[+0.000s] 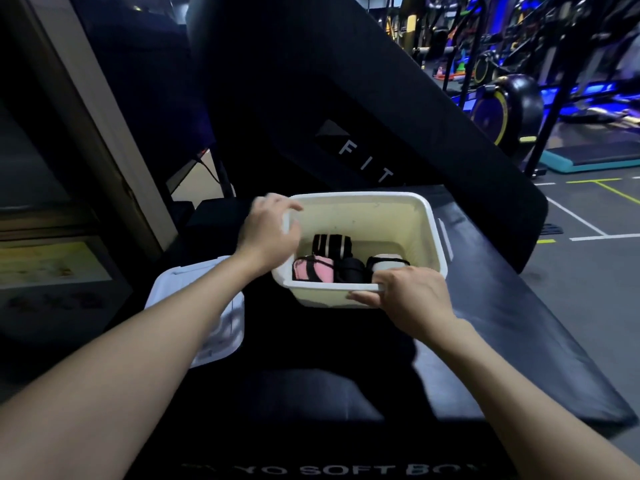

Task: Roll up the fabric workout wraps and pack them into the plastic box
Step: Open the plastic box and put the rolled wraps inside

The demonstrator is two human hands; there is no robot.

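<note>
1. Rolled wraps lie in the bottom of the plastic box (pixel 367 216): a black one with pale stripes (pixel 331 244) at the back, a pink-and-black one (pixel 313 269) at front left, an all-black one (pixel 353 270) beside it, a white one with black edging (pixel 387 262) at right.
2. Box cream-white, open-topped, sitting on a black padded block (pixel 512 306); walls bare above the rolls.
3. Left hand (pixel 268 230): grip curled over the box's left rim, thumb inside.
4. Right hand (pixel 412 294): grip closed on the near rim, fingers over the lip, thumb under.
5. White lid (pixel 207 306) lies left of the box, partly hidden by the left forearm.
6. A slanted black pad (pixel 363 116) rises just behind the box; gym machines (pixel 502 98) well beyond, right.
</note>
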